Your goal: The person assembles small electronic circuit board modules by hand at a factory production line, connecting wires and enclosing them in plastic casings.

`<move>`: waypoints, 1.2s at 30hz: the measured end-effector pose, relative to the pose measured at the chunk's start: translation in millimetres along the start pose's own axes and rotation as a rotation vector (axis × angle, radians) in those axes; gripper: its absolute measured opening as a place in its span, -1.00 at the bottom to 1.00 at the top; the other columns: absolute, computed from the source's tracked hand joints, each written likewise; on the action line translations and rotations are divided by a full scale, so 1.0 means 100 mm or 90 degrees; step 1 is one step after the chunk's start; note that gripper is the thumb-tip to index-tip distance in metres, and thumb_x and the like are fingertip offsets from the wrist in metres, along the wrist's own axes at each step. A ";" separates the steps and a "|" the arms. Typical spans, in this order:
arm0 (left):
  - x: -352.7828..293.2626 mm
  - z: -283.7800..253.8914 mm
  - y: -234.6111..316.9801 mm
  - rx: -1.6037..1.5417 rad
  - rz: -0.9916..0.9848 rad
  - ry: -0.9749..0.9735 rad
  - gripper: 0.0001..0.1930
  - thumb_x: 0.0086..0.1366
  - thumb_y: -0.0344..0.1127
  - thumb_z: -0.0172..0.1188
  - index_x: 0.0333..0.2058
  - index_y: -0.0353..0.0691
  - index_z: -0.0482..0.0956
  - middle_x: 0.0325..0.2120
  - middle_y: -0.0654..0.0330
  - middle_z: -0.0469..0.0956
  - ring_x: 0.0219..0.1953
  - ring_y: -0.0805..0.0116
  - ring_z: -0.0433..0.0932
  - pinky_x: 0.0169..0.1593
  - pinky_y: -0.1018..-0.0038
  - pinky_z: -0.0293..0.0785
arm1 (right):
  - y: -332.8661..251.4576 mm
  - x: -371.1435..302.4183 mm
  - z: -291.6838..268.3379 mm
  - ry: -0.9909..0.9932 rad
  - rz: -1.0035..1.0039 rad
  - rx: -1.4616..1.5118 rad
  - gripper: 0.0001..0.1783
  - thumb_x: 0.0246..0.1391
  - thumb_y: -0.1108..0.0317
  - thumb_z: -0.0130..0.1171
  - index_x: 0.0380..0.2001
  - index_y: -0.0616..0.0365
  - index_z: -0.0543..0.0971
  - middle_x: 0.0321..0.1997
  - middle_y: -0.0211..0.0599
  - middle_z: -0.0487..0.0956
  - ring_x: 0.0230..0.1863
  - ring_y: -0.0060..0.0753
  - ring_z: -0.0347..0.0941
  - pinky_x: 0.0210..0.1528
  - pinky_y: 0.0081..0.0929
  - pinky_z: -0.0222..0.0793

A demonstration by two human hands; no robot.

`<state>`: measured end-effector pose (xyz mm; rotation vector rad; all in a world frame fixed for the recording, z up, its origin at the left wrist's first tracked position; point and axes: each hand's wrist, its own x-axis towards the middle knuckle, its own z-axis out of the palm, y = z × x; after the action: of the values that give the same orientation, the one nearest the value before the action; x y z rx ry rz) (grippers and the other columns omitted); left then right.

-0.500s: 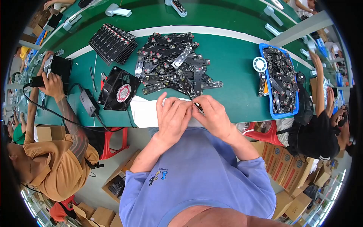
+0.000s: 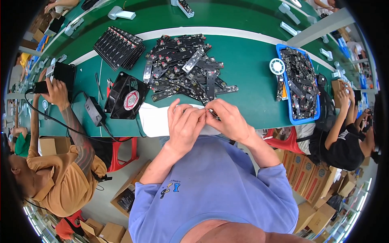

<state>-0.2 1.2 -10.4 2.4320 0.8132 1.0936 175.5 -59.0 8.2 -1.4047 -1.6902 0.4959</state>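
Just off the table's near edge, my left hand and my right hand meet fingertip to fingertip. Between the right thumb and fingers shows part of a small dark circuit board; the rest is hidden by the fingers. The left thumb and forefinger are pinched at its left end, and what they grip is too small to make out. White sheets lie under and beside the left hand. Beyond the fingertips spreads a loose pile of narrow black circuit boards.
A black fan and power adapter sit left of the sheets. Stacked board panels stand behind. At right are a blue tray full of boards and a round white fan head. Co-workers sit on both sides.
My hands stay pinched together in nearly the same place, with slightly more of the board showing by the right fingers. The right-hand co-worker's raised arm has come down. The view has shifted slightly.
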 end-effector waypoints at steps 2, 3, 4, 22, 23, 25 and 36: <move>0.00 0.00 -0.01 -0.005 -0.004 -0.010 -0.75 0.10 -0.46 0.44 -0.21 -0.17 0.67 -0.33 0.29 0.63 -0.13 0.22 0.56 0.33 0.02 0.25 | 0.00 0.00 -0.01 -0.013 0.037 -0.019 -0.79 0.06 0.58 0.37 -0.21 0.29 0.59 -0.26 -0.11 0.63 -0.30 -0.15 0.65 -0.29 -0.32 0.58; 0.01 0.00 0.00 -0.006 -0.003 -0.011 -0.75 0.10 -0.46 0.44 -0.21 -0.17 0.67 -0.33 0.29 0.63 -0.13 0.22 0.56 0.33 0.02 0.25 | -0.01 0.01 -0.02 -0.012 0.038 -0.019 -0.79 0.06 0.58 0.37 -0.21 0.29 0.59 -0.26 -0.11 0.63 -0.30 -0.15 0.65 -0.29 -0.32 0.58; 0.04 -0.02 0.03 0.015 -0.005 0.000 -0.73 0.10 -0.44 0.44 -0.19 -0.16 0.67 -0.29 0.30 0.62 -0.10 0.21 0.55 0.34 0.00 0.24 | -0.02 0.03 -0.06 -0.021 0.081 0.019 -0.79 0.09 0.55 0.37 -0.19 0.30 0.61 -0.25 -0.13 0.64 -0.29 -0.21 0.66 -0.27 -0.34 0.59; -0.02 -0.04 0.04 0.008 -0.033 0.010 -0.78 0.08 -0.45 0.46 -0.26 -0.09 0.70 -0.31 0.39 0.65 -0.11 0.31 0.58 0.42 -0.01 0.11 | -0.01 0.00 -0.12 0.006 0.287 0.294 -0.74 0.28 0.44 0.31 -0.06 0.41 0.64 -0.13 -0.15 0.66 -0.12 -0.41 0.69 -0.10 -0.48 0.63; -0.01 -0.04 0.04 -0.026 -0.074 0.006 -0.80 0.10 -0.45 0.46 -0.28 -0.10 0.70 -0.32 0.38 0.67 -0.12 0.33 0.58 0.43 0.00 0.11 | -0.03 -0.02 -0.12 0.000 0.295 0.308 -0.75 0.27 0.49 0.31 -0.03 0.39 0.65 -0.09 -0.17 0.65 -0.07 -0.42 0.66 -0.04 -0.47 0.62; -0.01 -0.04 0.03 -0.023 -0.073 0.001 -0.81 0.11 -0.44 0.46 -0.27 -0.11 0.70 -0.33 0.38 0.67 -0.12 0.33 0.59 0.43 -0.02 0.09 | -0.07 -0.04 -0.14 -0.008 0.302 0.322 -0.74 0.26 0.53 0.31 -0.01 0.37 0.65 -0.06 -0.18 0.65 -0.02 -0.43 0.63 0.01 -0.47 0.62; 0.00 -0.02 0.06 -0.011 -0.074 0.008 -0.82 0.11 -0.43 0.46 -0.28 -0.12 0.71 -0.36 0.36 0.66 -0.13 0.31 0.58 0.42 -0.02 0.10 | -0.17 -0.07 -0.13 0.014 0.195 0.140 -0.76 0.18 0.47 0.36 -0.08 0.29 0.68 -0.11 -0.15 0.67 -0.15 -0.25 0.68 -0.10 -0.36 0.63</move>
<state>0.5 -3.5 -5.8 2.3348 0.9318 1.0686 175.4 -73.2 25.8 -1.5039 -1.3612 0.8088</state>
